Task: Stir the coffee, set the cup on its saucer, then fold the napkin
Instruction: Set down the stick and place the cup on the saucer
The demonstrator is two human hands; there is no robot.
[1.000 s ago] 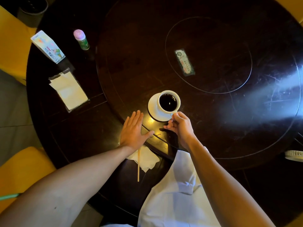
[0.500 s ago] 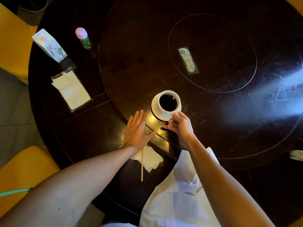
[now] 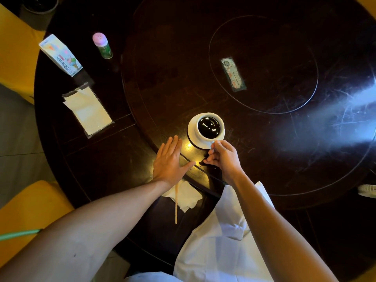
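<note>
one cup (image 3: 210,127), one saucer (image 3: 192,137), two napkins (image 3: 186,197)

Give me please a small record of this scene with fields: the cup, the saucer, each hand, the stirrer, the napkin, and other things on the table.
cup: white, full of dark coffee, standing on the saucer
saucer: white, on the dark round table
right hand: fingers at the cup's near side, where the handle would be; the handle itself is hidden
left hand: flat, palm down on the table
stirrer: wooden stick lying across the napkin
napkin: white, crumpled, not yet folded
other things: napkin pack, carton, small bottle
</note>
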